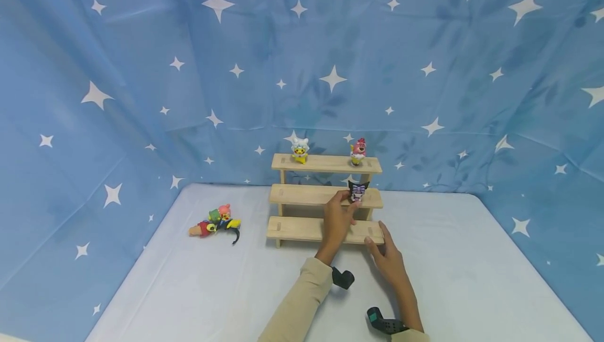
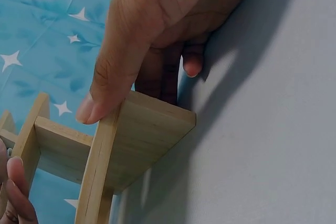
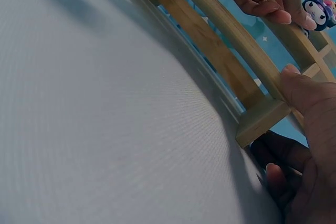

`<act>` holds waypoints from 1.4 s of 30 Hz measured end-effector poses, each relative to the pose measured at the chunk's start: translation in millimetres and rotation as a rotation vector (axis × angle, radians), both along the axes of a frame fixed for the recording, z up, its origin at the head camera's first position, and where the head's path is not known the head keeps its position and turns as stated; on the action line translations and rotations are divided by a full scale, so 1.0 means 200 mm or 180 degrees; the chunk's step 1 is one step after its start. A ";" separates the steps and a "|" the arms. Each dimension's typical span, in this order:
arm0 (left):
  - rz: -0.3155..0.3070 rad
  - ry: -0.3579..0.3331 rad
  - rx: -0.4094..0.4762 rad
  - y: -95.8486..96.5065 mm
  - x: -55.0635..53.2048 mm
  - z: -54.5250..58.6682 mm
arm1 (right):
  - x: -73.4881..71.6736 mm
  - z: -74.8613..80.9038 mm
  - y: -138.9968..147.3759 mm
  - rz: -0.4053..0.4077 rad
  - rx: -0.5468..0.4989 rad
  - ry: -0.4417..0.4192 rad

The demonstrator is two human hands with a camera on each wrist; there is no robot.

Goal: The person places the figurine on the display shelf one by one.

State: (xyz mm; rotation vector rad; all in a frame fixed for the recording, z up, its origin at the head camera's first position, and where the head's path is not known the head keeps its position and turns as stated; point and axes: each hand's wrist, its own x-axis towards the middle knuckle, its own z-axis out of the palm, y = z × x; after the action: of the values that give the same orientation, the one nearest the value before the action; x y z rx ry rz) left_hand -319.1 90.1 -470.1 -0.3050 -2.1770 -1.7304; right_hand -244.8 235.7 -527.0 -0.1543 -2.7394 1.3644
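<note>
I'm live on the white table (image 1: 448,258), wooden shelf (image 1: 302,195) standing on it!
My right hand (image 1: 390,263) grips the bottom tier (image 1: 297,229) by its right end; my left hand (image 1: 336,224) pinches the black-and-purple figurine (image 1: 358,191) at the right of the middle tier (image 1: 292,193), below the pink figurine (image 1: 358,151).

Star-patterned blue cloth (image 1: 264,95) hangs behind a white table (image 1: 457,258).
</note>
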 end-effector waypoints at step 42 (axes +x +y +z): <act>0.0274 -0.0007 -0.0463 0.00 -0.02 -0.02 | 0.01 0.01 0.00 -0.0022 -0.0006 -0.0069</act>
State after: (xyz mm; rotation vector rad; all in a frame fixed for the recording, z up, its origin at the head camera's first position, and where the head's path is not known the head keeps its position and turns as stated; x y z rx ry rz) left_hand -322.3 89.8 -474.3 -0.2413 -2.2872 -1.5314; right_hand -243.4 235.2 -525.3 -0.1796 -2.7527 1.3717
